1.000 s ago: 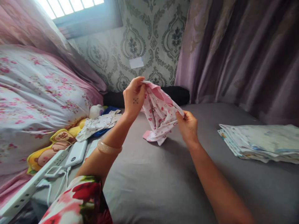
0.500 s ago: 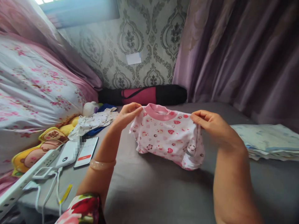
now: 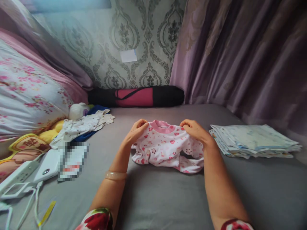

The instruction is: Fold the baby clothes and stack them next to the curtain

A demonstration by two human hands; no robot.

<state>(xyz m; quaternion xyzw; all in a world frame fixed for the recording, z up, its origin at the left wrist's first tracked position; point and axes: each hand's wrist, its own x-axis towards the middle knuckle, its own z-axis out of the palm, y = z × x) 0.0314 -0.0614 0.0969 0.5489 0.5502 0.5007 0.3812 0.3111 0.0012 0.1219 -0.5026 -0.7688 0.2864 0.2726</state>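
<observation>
Shirt, white w/ pink-red print, sits mid-bed between both hands, collar on the far side. Left hand has fingers pinched narrow on one shoulder; right hand has fingers closed on the other, tips partly hidden. Gripping either side of the collar prob. spreads the neckline evenly & keeps the front squared up. Lower part looks slack, w/ one sleeve curled by the right forearm; can't tell how much weight the bed takes.

Folded cloths lie flat in a stack at right, prob. so edges stay neat. Loose clothes lie at left, beyond the power bank & power strip, apart from the shirt. Rolled bag lies lengthwise by the wall, prob. to save room.
</observation>
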